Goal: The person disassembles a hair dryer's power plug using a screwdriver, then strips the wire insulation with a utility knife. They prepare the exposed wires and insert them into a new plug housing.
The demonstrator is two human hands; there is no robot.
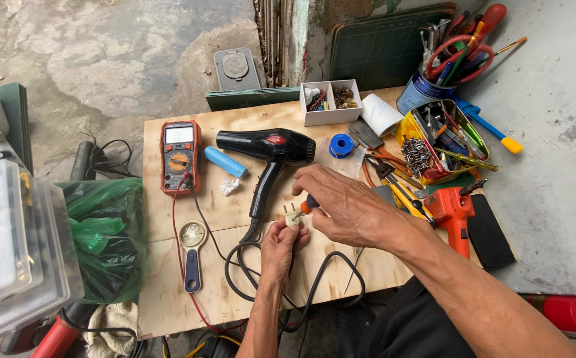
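My left hand [281, 248] pinches a small white plug [292, 215] at the end of a black cord [238, 265], just above the plywood board [168, 292]. My right hand [344, 202] is closed on a small screwdriver with an orange and dark handle [309, 205], its tip at the plug. A black hair dryer [271, 149] lies on the board just beyond both hands, and the cord runs from its handle into loops near my left wrist.
An orange multimeter [180, 156] with red and black leads lies at the left, beside a blue cylinder [225, 162]. A white parts box [331, 103], a blue solder spool [341, 145], a tool-filled tin [427, 86], a yellow tray [444, 142] and an orange glue gun [453, 215] crowd the right. A green bag [105, 232] hangs at the left.
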